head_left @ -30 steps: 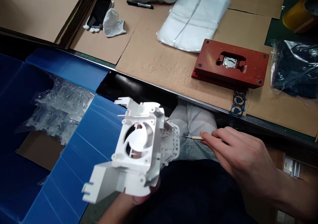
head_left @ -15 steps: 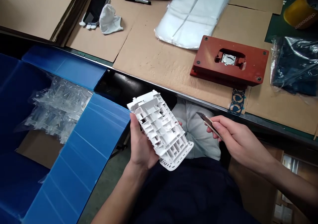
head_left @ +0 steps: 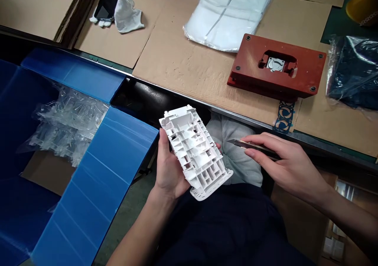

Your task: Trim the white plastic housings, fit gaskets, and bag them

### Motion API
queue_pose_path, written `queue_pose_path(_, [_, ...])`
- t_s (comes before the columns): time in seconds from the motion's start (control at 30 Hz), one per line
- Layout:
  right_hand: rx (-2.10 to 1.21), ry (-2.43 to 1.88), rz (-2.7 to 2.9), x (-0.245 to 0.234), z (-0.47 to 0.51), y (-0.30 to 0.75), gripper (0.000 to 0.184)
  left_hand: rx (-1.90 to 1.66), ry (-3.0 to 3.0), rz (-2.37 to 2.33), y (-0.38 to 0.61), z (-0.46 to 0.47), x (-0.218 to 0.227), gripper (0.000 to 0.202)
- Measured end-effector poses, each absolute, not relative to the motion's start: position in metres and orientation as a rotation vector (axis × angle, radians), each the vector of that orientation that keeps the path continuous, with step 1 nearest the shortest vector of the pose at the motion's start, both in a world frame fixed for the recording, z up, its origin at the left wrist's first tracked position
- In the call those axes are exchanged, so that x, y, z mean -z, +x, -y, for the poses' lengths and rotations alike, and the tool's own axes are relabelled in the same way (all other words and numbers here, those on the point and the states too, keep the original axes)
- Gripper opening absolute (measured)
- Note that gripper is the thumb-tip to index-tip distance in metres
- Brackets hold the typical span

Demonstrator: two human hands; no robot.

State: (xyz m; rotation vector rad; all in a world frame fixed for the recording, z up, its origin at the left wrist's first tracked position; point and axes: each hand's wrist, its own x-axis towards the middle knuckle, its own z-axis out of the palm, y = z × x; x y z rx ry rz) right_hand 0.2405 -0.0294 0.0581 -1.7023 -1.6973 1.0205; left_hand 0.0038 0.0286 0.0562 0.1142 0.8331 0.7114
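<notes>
White ribbed plastic part [head_left: 197,150] sits gripped in the left hand [head_left: 171,173], thumb along its edge. At its three o'clock, the right hand [head_left: 277,156] pinches a slim pointed tool [head_left: 251,145], tip clear of the part. Blue box flap [head_left: 97,183]: nine o'clock.

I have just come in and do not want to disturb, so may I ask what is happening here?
Someone's left hand is holding a white plastic part, with its ribbed side facing the camera. The right hand grips a slim pointed tool, its tip near the part but apparently not touching it. On the cardboard-covered table sits a red block, and at the left an open blue box contains crumpled clear plastic.
</notes>
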Motion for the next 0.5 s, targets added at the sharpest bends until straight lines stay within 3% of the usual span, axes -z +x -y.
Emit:
queue_pose_path(0.17, [-0.855,-1.571,1.931,-0.058,0.024,0.242,0.02,-0.537,0.032,-0.711,-0.001,-0.031,-0.048,0.081])
queue_pose_path(0.37, [-0.73,-1.137,2.332,-0.074,0.005,0.241,0.043,-0.385,-0.124,-0.559,0.007,-0.027,-0.037,0.086])
queue_pose_path(0.5, [-0.875,-0.871,2.456,-0.082,-0.01,0.232,0.034,-0.417,-0.164,-0.556,0.015,-0.024,-0.036,0.077])
